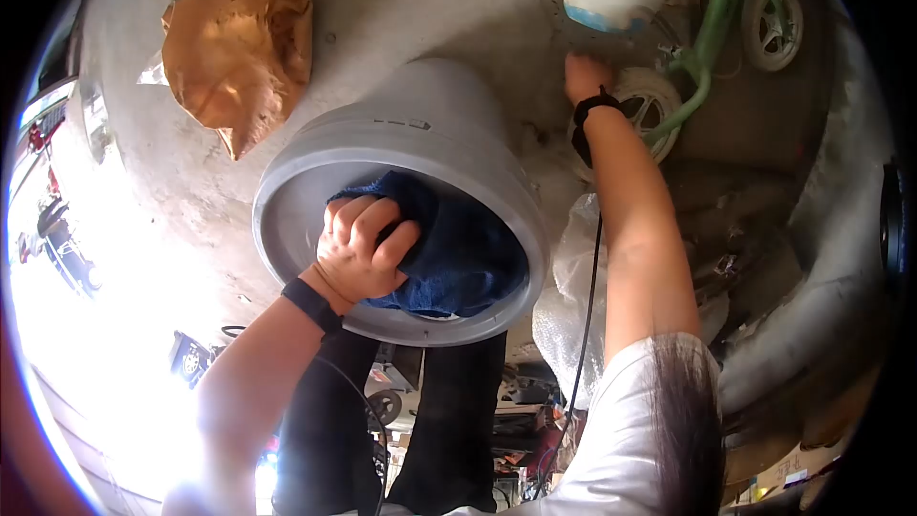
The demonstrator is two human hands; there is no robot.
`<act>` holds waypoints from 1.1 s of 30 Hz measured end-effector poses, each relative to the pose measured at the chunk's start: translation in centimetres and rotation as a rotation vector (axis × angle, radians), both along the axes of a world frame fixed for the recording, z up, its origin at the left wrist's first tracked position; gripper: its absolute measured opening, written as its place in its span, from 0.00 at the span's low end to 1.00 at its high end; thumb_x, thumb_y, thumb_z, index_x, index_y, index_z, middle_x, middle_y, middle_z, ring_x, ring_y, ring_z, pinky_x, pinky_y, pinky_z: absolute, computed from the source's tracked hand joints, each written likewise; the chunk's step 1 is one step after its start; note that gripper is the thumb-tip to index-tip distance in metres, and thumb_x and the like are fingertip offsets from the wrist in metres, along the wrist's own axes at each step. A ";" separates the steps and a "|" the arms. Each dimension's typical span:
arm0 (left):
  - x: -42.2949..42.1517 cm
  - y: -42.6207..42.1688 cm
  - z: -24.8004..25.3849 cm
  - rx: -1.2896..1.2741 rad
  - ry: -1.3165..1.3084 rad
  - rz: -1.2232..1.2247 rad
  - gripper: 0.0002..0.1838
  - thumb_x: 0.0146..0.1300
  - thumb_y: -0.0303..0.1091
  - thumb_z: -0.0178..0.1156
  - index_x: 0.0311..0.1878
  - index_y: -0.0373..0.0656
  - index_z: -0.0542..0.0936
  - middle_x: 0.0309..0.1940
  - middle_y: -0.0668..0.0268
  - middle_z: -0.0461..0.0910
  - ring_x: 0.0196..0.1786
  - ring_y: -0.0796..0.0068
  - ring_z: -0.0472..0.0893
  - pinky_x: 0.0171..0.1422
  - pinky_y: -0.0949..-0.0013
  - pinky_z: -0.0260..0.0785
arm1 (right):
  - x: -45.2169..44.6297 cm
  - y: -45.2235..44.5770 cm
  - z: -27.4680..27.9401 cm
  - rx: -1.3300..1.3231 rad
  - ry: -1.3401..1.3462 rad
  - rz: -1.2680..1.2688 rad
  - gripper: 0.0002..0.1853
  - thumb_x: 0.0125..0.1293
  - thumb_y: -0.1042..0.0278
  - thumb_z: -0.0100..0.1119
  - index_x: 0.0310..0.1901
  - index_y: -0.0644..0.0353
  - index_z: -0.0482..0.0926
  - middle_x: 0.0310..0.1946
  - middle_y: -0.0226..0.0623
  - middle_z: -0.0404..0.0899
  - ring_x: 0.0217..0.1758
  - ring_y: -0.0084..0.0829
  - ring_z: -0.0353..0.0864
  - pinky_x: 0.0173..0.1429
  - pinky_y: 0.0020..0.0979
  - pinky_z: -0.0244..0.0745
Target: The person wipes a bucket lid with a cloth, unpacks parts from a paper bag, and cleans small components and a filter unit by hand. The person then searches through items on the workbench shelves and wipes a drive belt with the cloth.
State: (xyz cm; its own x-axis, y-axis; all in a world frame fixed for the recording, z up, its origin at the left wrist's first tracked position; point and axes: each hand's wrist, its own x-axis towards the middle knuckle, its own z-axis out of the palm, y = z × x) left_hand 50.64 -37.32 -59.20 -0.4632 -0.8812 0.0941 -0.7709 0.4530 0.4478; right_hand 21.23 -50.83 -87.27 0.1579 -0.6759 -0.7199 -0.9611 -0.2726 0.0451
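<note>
Navy cloth point(468, 253) bunched in mouth of grey bucket point(444, 100), bucket tipped mouth-first toward black trousers point(449, 425). Left hand point(363, 244) clamped on cloth's left part; bulk lies rightward of knuckles, long axis running across mouth toward right rim. Left hand plainly nearer. Right hand point(587, 76) well apart from left, out past bucket's right side, beside green bike point(712, 38); can't tell from here whether its fingers grip anything.

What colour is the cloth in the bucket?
The cloth is dark blue. It shows in the head view, gripped by the left hand.
</note>
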 end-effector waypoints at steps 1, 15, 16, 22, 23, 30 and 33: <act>0.0 0.1 0.0 0.001 -0.002 -0.006 0.20 0.49 0.40 0.63 0.46 0.52 0.73 0.44 0.65 0.71 0.47 0.65 0.71 0.49 0.62 0.63 | 0.2 0.2 -0.4 0.004 -0.002 0.000 0.12 0.63 0.70 0.51 0.48 0.61 0.77 0.42 0.44 0.82 0.47 0.46 0.81 0.53 0.48 0.74; -0.2 0.2 0.0 -0.010 -0.017 0.014 0.19 0.52 0.42 0.62 0.47 0.50 0.73 0.44 0.64 0.70 0.47 0.62 0.71 0.51 0.60 0.63 | 1.3 13.6 4.8 0.028 -0.591 -0.520 0.14 0.53 0.70 0.59 0.43 0.60 0.75 0.38 0.49 0.76 0.34 0.47 0.81 0.36 0.41 0.76; -0.1 0.3 0.1 -0.009 -0.018 0.009 0.19 0.52 0.42 0.62 0.47 0.50 0.73 0.44 0.63 0.70 0.47 0.62 0.71 0.51 0.60 0.63 | 2.0 14.6 4.9 -0.031 -0.448 -0.336 0.16 0.53 0.70 0.60 0.44 0.60 0.74 0.39 0.49 0.76 0.34 0.46 0.81 0.36 0.40 0.77; 0.1 0.5 0.0 -0.020 -0.033 -0.012 0.19 0.54 0.41 0.60 0.48 0.47 0.71 0.45 0.60 0.69 0.46 0.60 0.70 0.50 0.60 0.62 | 2.7 17.2 0.5 -0.064 -0.220 -0.220 0.16 0.56 0.74 0.58 0.47 0.63 0.70 0.40 0.50 0.76 0.35 0.43 0.83 0.36 0.39 0.80; 0.1 0.4 0.0 -0.017 -0.038 -0.019 0.20 0.53 0.41 0.60 0.48 0.47 0.71 0.45 0.59 0.69 0.46 0.59 0.70 0.50 0.59 0.62 | 2.5 17.5 0.0 -0.037 -0.200 -0.261 0.15 0.57 0.74 0.57 0.46 0.63 0.70 0.40 0.50 0.76 0.36 0.43 0.83 0.37 0.39 0.80; 0.4 0.3 -0.1 0.003 -0.024 -0.038 0.24 0.47 0.34 0.59 0.51 0.43 0.70 0.47 0.55 0.68 0.48 0.54 0.70 0.54 0.53 0.61 | 2.4 21.4 3.7 0.003 -0.388 -0.630 0.12 0.59 0.75 0.54 0.46 0.64 0.72 0.38 0.49 0.79 0.40 0.44 0.83 0.42 0.38 0.78; 0.0 0.3 0.0 -0.001 -0.053 -0.027 0.27 0.46 0.34 0.61 0.53 0.43 0.70 0.49 0.55 0.68 0.49 0.52 0.69 0.58 0.51 0.60 | 0.7 24.9 10.3 -0.072 -0.594 -1.063 0.11 0.63 0.74 0.51 0.46 0.65 0.72 0.33 0.48 0.81 0.34 0.37 0.82 0.41 0.33 0.76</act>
